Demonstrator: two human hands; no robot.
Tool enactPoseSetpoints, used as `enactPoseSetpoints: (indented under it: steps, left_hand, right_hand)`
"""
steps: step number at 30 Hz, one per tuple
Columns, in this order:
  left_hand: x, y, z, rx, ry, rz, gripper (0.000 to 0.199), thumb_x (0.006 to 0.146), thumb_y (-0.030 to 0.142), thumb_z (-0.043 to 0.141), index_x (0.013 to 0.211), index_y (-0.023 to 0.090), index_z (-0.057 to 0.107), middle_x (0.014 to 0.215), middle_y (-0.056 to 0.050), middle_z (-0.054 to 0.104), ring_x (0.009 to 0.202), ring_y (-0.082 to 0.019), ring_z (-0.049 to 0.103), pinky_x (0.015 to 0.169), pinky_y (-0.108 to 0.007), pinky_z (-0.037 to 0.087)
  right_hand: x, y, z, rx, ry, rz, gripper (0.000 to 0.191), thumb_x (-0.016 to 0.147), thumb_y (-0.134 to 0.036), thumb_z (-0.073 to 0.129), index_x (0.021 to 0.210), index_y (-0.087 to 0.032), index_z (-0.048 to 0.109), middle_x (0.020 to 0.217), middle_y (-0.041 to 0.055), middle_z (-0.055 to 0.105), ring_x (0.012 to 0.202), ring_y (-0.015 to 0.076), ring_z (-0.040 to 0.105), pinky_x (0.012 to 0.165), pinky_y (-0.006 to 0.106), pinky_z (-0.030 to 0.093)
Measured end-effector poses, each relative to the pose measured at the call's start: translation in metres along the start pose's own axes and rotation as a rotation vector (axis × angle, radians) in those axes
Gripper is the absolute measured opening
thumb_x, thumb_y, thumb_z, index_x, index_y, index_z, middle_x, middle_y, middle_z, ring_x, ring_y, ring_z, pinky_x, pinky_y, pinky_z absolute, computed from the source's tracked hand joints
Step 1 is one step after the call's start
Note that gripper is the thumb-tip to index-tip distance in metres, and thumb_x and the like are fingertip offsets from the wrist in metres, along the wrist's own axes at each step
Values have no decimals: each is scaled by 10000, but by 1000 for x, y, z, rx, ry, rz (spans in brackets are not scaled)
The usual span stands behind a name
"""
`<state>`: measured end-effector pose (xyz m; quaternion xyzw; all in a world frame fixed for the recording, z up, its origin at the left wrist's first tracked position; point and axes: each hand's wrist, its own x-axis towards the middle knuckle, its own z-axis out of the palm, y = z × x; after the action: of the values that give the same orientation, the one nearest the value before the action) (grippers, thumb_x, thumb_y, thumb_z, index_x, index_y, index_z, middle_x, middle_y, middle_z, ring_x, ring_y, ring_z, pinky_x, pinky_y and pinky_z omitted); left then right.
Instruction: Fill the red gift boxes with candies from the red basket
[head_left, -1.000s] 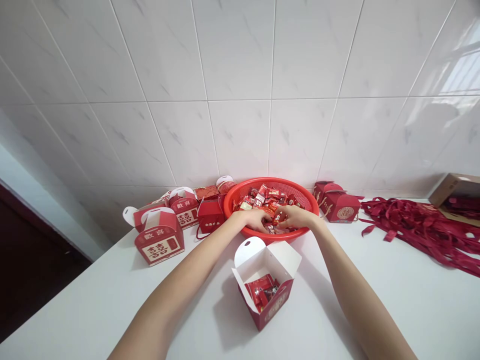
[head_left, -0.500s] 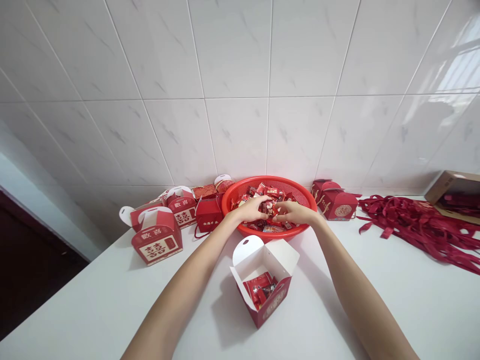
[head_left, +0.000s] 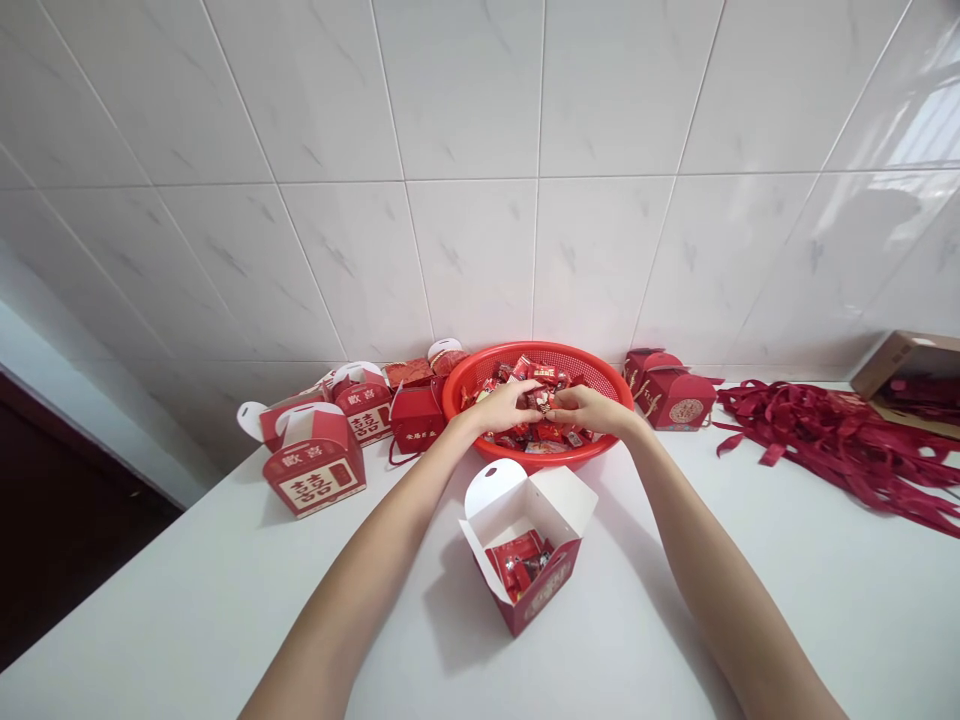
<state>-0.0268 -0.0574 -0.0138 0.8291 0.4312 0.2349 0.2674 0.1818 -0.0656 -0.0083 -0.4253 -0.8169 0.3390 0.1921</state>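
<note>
Both hands are in a red plastic basket [head_left: 615, 378] filled with wrapped candies [head_left: 541, 432]. My left hand [head_left: 508, 406] reaches in from the left, its thumb and fingers curved around candies. From the right, my right hand [head_left: 589, 410] has its fingers bent close to the left fingertips, on a small wrapped candy. What each hand grips is too small to make out. Nearer to me, between my forearms, an open red and white box [head_left: 540, 600] stands with its flaps up and several red-wrapped candies [head_left: 517, 560] inside.
Several red boxes with white handles [head_left: 315, 470] stand at the left, beside a smaller dark red box [head_left: 416, 418]. Right of the basket are more red boxes [head_left: 679, 400], a heap of red ribbons [head_left: 832, 435] and a cardboard box [head_left: 892, 362]. A tiled wall rises behind.
The view has tilted slightly, so the table things appear a little higher. My hands remain in the basket, with fingertips closer together over the candies.
</note>
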Motion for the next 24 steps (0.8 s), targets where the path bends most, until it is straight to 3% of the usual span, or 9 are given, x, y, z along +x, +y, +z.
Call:
enactPoseSetpoints:
  steps: [6, 11, 14, 19, 24]
  left_hand:
    - [-1, 5, -1, -26, 3, 29, 353, 804, 213, 627, 1145, 135, 673, 1062, -65, 738, 958, -231, 677, 881, -326, 512]
    - [0, 5, -3, 140, 222, -129, 280, 831, 222, 614, 1094, 157, 688, 995, -62, 745, 915, -233, 678, 840, -318, 510]
    - [1, 3, -2, 119, 258, -158, 266, 901, 257, 548, 1090, 155, 705, 1016, -80, 754, 947, -240, 688, 860, -332, 515]
    - [-1, 3, -2, -123, 246, 10, 350, 859, 298, 642, 1170, 161, 726, 1202, -93, 734, 1119, -249, 658, 987, -345, 496]
    - [-6, 10, -6, -374, 156, 92, 480, 741, 435, 763, 1094, 110, 754, 1146, -129, 750, 1102, -298, 664, 999, -410, 503]
  right_hand:
    - [-1, -2, 0, -85, -47, 38, 281, 829, -452, 591, 722, -197, 542, 633, -25, 540, 611, 135, 496, 565, 261, 356]
    - [0, -6, 0, -166, 49, 166, 148, 864, -317, 615, 891, -180, 662, 911, 69, 711, 796, 200, 647, 673, 284, 470]
    - [1, -5, 1, -175, 82, 178, 146, 869, -282, 626, 966, -183, 671, 1027, 85, 710, 898, 209, 667, 740, 284, 498]
    - [1, -1, 1, -78, 137, 71, 254, 859, -334, 637, 1039, -157, 665, 1032, 105, 697, 919, 220, 654, 763, 318, 509]
    - [1, -6, 1, 279, 101, -149, 351, 765, -492, 707, 843, -157, 641, 859, 66, 696, 835, 216, 657, 755, 348, 523]
